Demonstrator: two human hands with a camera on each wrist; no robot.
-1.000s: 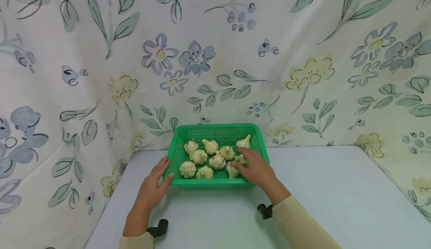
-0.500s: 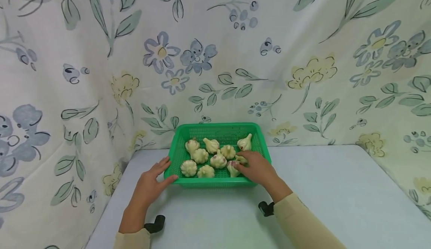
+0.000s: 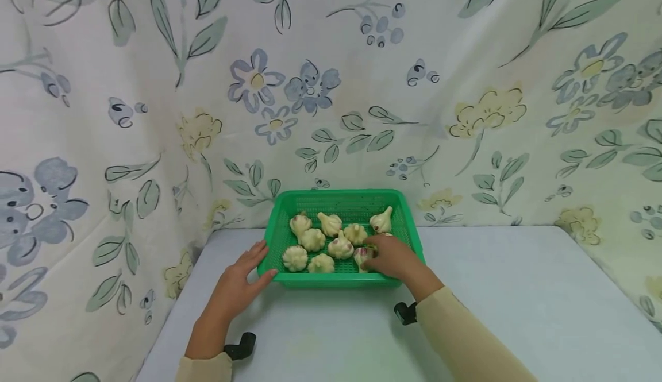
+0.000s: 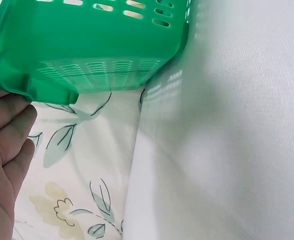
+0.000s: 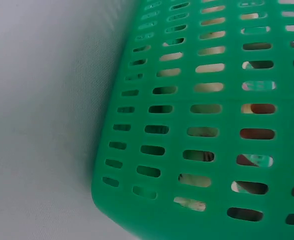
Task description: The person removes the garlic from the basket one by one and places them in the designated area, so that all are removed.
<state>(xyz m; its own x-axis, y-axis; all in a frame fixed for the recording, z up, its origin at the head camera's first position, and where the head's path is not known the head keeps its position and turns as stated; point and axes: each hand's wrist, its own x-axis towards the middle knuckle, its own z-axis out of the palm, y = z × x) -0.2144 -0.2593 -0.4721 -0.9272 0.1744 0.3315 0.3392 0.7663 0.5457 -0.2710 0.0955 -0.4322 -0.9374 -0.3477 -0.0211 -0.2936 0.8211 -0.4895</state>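
Observation:
A green plastic basket [image 3: 331, 279] stands on the table with several white garlic bulbs [image 3: 340, 247] inside. My left hand [image 3: 233, 287] is at its left front corner, fingers fairly straight along the outer side and thumb at the rim. The left wrist view shows those fingertips [image 4: 24, 112] just under the basket's lip. My right hand [image 3: 397, 258] reaches over the front rim, its thumb and fingers round a garlic bulb [image 3: 372, 247] that they mostly hide. Right beside the thumb lies a purple-streaked bulb [image 3: 360, 257]. In the right wrist view the slotted basket wall [image 5: 187, 117] covers the hand.
The basket rests on a white table [image 3: 491, 296], close to its back edge. Behind and on the left hangs a floral curtain [image 3: 331, 83]. A pointed bulb [image 3: 381, 220] lies in the basket's back right part. Black wrist cameras [image 3: 241, 346] sit below both hands.
The right hand's fingers have sunk lower and drawn in round a garlic bulb. The left hand stays at the basket's corner. The whole head view has shifted slightly.

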